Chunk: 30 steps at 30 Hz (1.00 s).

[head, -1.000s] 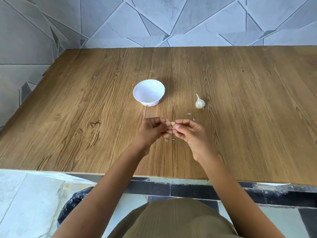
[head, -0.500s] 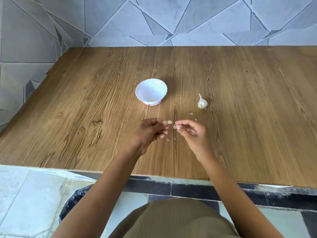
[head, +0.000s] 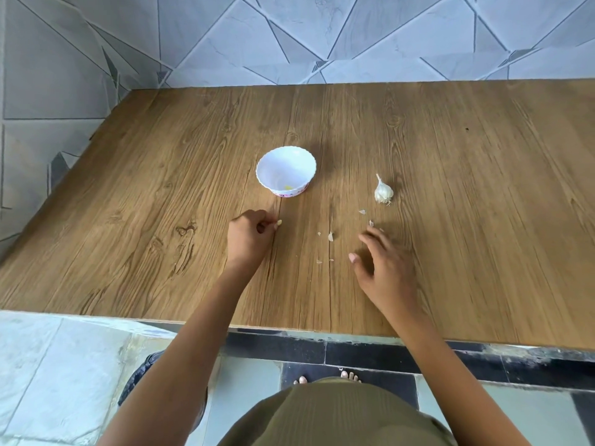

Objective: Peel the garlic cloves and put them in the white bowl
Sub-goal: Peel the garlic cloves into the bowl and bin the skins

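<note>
My left hand (head: 249,235) pinches a small peeled garlic clove (head: 278,222) at its fingertips, just in front of and slightly left of the white bowl (head: 272,162). A pale yellow clove (head: 288,187) lies inside that bowl. To the bowl's right a garlic bulb (head: 382,191) rests on the wooden table (head: 161,204). My right hand (head: 383,268) hovers over the table with fingers spread and holds nothing, its fingertips a little below the bulb.
Bits of garlic skin (head: 330,236) lie scattered on the table between my hands and below the bulb. The table's near edge runs across the lower part of the view, with tiled floor and a dark bag (head: 138,378) below it.
My hands have drawn apart. The left one carried the clove forward and left toward the bowl; the right one let go, opened and moved right. A piece of skin now lies on the table.
</note>
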Tool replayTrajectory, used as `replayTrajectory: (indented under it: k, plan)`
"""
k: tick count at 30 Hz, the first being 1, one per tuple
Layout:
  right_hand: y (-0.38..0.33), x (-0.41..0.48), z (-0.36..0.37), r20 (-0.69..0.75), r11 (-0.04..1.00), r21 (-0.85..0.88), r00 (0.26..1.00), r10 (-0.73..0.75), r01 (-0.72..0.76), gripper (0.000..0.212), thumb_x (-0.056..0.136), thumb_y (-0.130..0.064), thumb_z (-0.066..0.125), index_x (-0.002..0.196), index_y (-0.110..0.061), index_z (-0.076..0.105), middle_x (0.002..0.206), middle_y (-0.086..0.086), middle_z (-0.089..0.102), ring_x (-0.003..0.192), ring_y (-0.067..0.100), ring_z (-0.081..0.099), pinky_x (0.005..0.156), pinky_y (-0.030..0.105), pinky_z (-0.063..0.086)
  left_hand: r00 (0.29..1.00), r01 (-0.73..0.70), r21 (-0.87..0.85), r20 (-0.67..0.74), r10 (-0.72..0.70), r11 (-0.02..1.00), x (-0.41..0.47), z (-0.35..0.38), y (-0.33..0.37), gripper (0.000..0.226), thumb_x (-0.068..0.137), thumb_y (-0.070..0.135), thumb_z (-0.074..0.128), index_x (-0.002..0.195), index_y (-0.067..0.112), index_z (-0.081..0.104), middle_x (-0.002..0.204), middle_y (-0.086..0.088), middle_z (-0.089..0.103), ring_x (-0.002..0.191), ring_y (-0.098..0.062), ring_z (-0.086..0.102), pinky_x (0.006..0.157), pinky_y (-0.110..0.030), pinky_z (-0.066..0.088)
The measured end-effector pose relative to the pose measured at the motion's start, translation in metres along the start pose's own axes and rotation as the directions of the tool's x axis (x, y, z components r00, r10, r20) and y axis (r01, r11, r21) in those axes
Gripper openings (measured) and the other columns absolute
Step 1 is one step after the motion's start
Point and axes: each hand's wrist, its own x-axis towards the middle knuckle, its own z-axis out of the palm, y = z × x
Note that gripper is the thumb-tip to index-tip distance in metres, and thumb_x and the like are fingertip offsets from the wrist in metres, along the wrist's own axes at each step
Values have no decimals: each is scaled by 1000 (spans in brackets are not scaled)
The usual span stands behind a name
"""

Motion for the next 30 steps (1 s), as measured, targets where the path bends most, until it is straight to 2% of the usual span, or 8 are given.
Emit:
replayTrajectory:
  k: [3,6,9,11,14,22,27,30]
  plan:
    - [0,0,0,13,1000,16,1000,-3,3,43,90,-37,49,118,-6,62,130,11,56,120,32,53,97,51,45,1000,15,-40,1,-15,999,-4,-5,5,11,80,5,71,90,5,74,83,-5,71,65,-3,56,65,-2,41]
    - [2,0,0,25,998,53,1000,17,-19,37,89,-25,63,120,-5,60,133,12,54,124,32,50,99,51,43,995,28,-65,96,-22,997,-9,-10,18,21,83,0,61,93,12,74,83,6,69,68,0,59,64,-1,41]
    - [4,-2,-3,6,999,49,1000,16,-16,39,87,-22,66,121,-3,60,132,14,55,123,32,51,98,51,44,931,-161,-3,330,152,987,-16,-3,40,32,83,-7,51,100,8,73,94,5,70,84,-4,62,71,2,40]
    - [9,-4,-9,-18,1000,4,999,27,-27,40,85,-22,68,120,-2,60,130,15,56,122,33,52,99,50,44,883,-273,12,401,245,962,-18,9,51,36,81,-13,47,102,4,72,101,-4,72,87,-10,64,76,-3,44]
    - [18,-8,-17,-28,996,-27,996,81,-82,42,88,-25,65,123,-3,58,135,14,53,127,32,47,105,46,36,859,-367,56,402,315,929,-12,29,66,40,80,-14,46,104,6,71,104,-8,71,90,-19,67,81,-29,55]
    - [21,-12,-23,14,991,4,991,131,-131,47,93,-34,54,135,-12,49,145,5,42,139,21,32,114,35,22,739,-573,99,492,460,814,18,75,104,45,77,-16,44,109,5,68,111,-11,66,98,-29,63,79,-41,52]
    - [21,-13,-25,-2,992,20,992,124,-124,46,92,-32,56,134,-11,50,144,6,44,138,21,33,113,35,23,619,-677,17,554,557,736,16,74,97,47,69,-21,44,97,6,72,101,-10,67,90,-27,65,75,-41,54]
    - [22,-13,-24,1,993,28,993,119,-119,46,92,-30,57,133,-10,51,144,7,44,138,22,33,113,36,22,570,-701,-25,580,582,713,2,53,79,46,67,-24,48,94,4,73,97,-10,68,87,-22,66,76,-22,49]
